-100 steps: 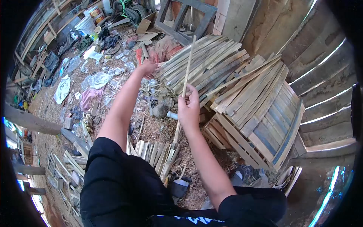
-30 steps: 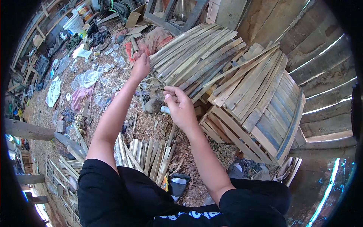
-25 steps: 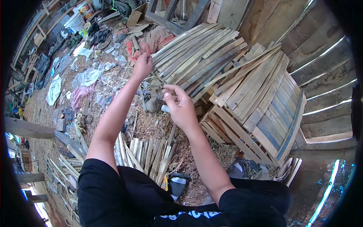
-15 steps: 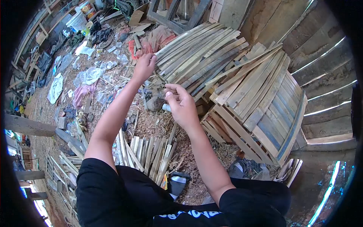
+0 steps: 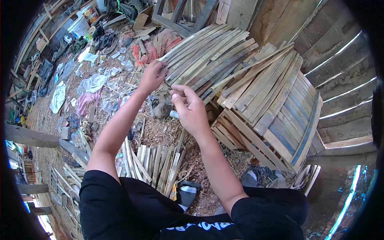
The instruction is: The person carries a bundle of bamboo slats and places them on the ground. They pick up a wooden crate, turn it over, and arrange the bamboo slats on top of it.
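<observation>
My left hand (image 5: 152,78) is raised at the near edge of a stack of wooden slats (image 5: 208,56), its fingers curled. Lower and to its right, my right hand (image 5: 189,107) has bent fingers with the thumb close to them. A thin dark line shows between the two hands, but what either hand grips is too small to make out. Just left of my right hand are a pale blue cylinder (image 5: 174,114) and a grey rounded lump (image 5: 162,110).
A slatted wooden crate (image 5: 260,140) with loose slats on top (image 5: 266,86) stands at the right. More cut slats (image 5: 156,164) lie before my legs. Red cloth (image 5: 160,42), pink cloth (image 5: 87,102) and plastic litter (image 5: 96,81) are on the ground. A plank wall (image 5: 340,88) rises at the right.
My left hand has moved slightly down and its fingers are more curled. My right hand has shifted very little. The view has tilted slightly; the stack and crate look unchanged.
</observation>
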A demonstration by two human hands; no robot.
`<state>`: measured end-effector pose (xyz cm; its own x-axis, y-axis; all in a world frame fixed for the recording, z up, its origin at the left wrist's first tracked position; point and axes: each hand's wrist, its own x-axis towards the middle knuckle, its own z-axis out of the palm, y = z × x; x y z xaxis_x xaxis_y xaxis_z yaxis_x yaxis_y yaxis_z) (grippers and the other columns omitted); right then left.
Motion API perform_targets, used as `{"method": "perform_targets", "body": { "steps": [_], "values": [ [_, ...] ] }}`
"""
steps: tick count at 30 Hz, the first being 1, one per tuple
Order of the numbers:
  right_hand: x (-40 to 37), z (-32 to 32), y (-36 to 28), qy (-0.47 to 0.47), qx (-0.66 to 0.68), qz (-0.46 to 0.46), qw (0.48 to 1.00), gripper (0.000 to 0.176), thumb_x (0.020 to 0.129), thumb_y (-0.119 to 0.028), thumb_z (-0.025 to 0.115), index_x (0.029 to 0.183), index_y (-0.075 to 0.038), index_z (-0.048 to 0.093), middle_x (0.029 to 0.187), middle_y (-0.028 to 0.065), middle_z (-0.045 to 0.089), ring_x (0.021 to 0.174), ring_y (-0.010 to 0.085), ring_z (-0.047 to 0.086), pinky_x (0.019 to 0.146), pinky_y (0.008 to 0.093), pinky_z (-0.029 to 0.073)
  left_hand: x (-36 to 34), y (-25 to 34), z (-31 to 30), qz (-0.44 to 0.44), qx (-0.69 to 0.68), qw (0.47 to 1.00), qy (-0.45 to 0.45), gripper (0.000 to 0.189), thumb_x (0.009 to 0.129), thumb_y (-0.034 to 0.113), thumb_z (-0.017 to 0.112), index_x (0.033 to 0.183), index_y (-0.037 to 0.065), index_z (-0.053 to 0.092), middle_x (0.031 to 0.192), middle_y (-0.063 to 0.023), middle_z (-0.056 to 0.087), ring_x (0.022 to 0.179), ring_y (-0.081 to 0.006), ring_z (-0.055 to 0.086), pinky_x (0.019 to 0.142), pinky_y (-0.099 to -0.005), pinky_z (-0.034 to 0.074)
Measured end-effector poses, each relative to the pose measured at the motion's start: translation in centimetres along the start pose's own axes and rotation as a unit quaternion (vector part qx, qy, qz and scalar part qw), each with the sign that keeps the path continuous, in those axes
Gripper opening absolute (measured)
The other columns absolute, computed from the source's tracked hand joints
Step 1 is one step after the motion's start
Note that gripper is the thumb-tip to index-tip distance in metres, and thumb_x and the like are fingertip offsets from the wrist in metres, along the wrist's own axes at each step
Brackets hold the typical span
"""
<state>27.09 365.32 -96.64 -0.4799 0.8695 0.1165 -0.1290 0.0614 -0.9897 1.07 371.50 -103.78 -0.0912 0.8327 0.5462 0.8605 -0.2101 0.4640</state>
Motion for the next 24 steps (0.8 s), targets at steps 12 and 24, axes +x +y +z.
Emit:
{"method": "perform_targets", "body": {
  "steps": [12,24],
  "values": [
    [-0.2,-0.5,-0.3,-0.005,0.003,0.012,1.000,0.034,0.108,-0.016,0.064,0.138,0.000,0.066,0.122,0.0096,0.074,0.102,0.0126,0.067,0.093,0.0308,0.055,-0.5,1.4,-1.3,0.034,0.025,0.999,0.023,0.014,0.093,0.009,0.072,0.105,0.002,0.071,0.102,-0.0180,0.069,0.102,-0.0398,0.067,0.090,-0.0480,0.053],
    [-2.0,-4.9,-7.2,0.033,0.034,-0.078,0.996,0.032,0.108,-0.014,0.064,0.137,-0.001,0.065,0.124,0.0121,0.072,0.103,0.0163,0.068,0.086,0.0316,0.057,4.4,8.6,-0.4,0.036,-0.044,0.995,0.087,0.022,0.105,0.022,0.066,0.109,0.001,0.072,0.103,-0.0173,0.072,0.097,-0.0349,0.070,0.087,-0.0438,0.053]
  ]
}}
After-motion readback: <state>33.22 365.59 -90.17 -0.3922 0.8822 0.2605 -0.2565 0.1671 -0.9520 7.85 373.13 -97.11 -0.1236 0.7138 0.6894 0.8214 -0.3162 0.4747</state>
